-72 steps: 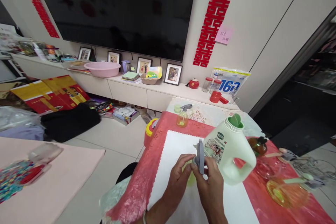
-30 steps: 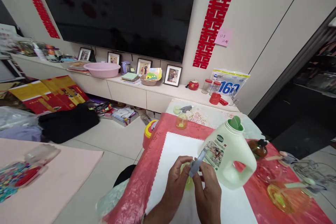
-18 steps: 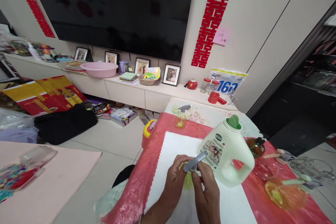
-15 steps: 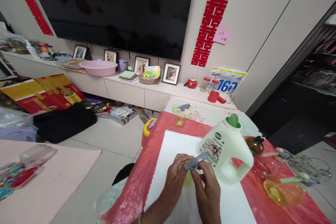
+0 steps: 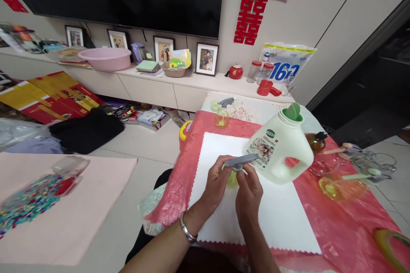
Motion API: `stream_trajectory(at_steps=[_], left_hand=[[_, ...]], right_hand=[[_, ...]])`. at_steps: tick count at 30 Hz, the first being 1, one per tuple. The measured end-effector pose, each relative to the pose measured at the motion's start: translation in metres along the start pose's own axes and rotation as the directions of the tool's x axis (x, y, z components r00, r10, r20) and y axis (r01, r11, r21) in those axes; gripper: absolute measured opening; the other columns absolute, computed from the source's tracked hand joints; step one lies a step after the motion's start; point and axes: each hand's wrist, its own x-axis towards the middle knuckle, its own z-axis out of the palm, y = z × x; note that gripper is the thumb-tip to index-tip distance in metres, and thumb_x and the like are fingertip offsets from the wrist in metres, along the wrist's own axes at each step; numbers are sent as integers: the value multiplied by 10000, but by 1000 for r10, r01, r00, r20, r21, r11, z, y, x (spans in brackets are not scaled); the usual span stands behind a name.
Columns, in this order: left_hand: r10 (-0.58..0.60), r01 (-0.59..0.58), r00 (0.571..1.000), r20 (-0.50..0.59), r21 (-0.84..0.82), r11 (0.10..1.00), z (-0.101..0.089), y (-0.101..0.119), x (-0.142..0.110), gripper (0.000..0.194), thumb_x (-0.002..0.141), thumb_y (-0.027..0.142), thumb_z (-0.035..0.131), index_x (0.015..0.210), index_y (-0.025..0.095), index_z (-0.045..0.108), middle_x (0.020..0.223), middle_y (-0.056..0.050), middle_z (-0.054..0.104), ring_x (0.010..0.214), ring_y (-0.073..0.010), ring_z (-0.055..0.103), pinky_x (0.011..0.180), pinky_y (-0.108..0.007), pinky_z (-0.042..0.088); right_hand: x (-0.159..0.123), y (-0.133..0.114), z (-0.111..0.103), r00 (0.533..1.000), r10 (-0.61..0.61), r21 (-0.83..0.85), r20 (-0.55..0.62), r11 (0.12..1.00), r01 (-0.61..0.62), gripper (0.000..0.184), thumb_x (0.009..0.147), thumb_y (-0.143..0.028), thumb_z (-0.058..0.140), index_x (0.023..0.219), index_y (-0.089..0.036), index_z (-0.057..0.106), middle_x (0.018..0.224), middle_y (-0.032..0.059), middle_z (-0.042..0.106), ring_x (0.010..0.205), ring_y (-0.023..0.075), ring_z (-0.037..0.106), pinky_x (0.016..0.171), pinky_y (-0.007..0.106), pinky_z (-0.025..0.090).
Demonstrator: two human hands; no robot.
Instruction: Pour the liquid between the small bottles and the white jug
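Note:
Over the white scallop-edged mat (image 5: pixel 218 226), both hands close around a small spray bottle with a grey trigger head (image 5: pixel 241 160) and a yellow-green body (image 5: pixel 232 181). My left hand (image 5: pixel 216 181) pinches the left side of the grey head. From the right, the fingers of my right hand (image 5: pixel 249 192) grip at the neck just below the head. The bottle's lower part is partly hidden by the hands. Close beyond my right hand stands a large pale-green jug (image 5: pixel 282 149), a green cap (image 5: pixel 292 111) resting in its mouth.
Another spray bottle (image 5: pixel 221 117) stands at the table's far left. Right of the jug are a brown pump bottle (image 5: pixel 316 141), a yellow glass container (image 5: pixel 331 189) and a roll of tape (image 5: pixel 392 245). A pink table (image 5: pixel 86 217) with small colourful pieces (image 5: pixel 35 200) stands left.
The view has shifted, showing more of the forearms and table front. The grey spray head now lies more level than before. Both hands keep their hold on the spray bottle.

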Motion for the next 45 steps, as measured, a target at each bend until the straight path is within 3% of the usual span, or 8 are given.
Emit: stream_trajectory(at_steps=[4, 10, 16, 24, 31, 38, 45], left_hand=[[-29, 29, 1000, 3, -19, 999, 1, 0, -1, 344, 973, 474, 566, 1134, 202, 703, 1249, -82, 686, 1153, -250, 615, 1019, -363, 467], [-52, 60, 997, 57, -151, 987, -5, -7, -3, 391, 918, 470, 655, 1217, 218, 651, 1261, -73, 668, 1189, -253, 596, 1045, -376, 451], [-66, 69, 998, 22, -202, 977, -6, -10, -1, 304, 880, 449, 718, 1072, 221, 656, 1059, -34, 694, 984, -193, 628, 906, -316, 474], [4, -2, 1000, 21, -81, 997, -3, -5, -1, 329, 902, 509, 672, 1039, 209, 668, 991, -27, 657, 939, -190, 585, 880, -314, 466], [-40, 40, 999, 4, -76, 996, -1, -3, -1, 422, 889, 590, 648, 1076, 214, 608, 1018, -42, 659, 916, -197, 607, 857, -326, 477], [-86, 83, 996, -39, -68, 994, 4, 3, -1, 328, 958, 537, 570, 1008, 215, 608, 936, -22, 655, 798, -157, 596, 748, -292, 484], [-106, 111, 994, 40, -195, 975, -1, 1, -2, 359, 914, 549, 637, 1073, 232, 582, 966, -17, 653, 878, -180, 622, 826, -325, 490]], right_hand=[[6, 2, -3, 994, 80, 24, 78, 996, -82, 357, 925, -498, 684, 1107, -193, 722, 1139, 80, 628, 1124, 256, 562, 988, 407, 447], [3, 7, 6, 993, 111, 94, 38, 989, -114, 401, 877, -465, 725, 1153, -175, 700, 1198, 103, 605, 1155, 263, 552, 989, 405, 466], [2, 9, 5, 992, 112, 130, 55, 984, -118, 405, 867, -441, 718, 1167, -171, 678, 1180, 110, 602, 1074, 247, 584, 906, 374, 507], [27, 2, -16, 974, 72, 202, 216, 972, -117, 268, 869, -423, 704, 966, -173, 704, 1126, 93, 623, 1024, 236, 598, 872, 357, 517], [43, -7, -23, 914, 65, 166, 401, 976, -143, 237, 904, -363, 697, 1081, -215, 753, 1101, 72, 612, 966, 212, 600, 827, 325, 517], [43, -1, -22, 923, -13, 226, 384, 971, -80, 286, 865, -377, 777, 1087, -230, 673, 1092, 56, 590, 1015, 220, 584, 884, 352, 503], [47, -8, -23, 891, -20, 168, 453, 984, -63, 286, 860, -378, 778, 1101, -230, 737, 1116, 69, 591, 1081, 244, 558, 941, 370, 471]])
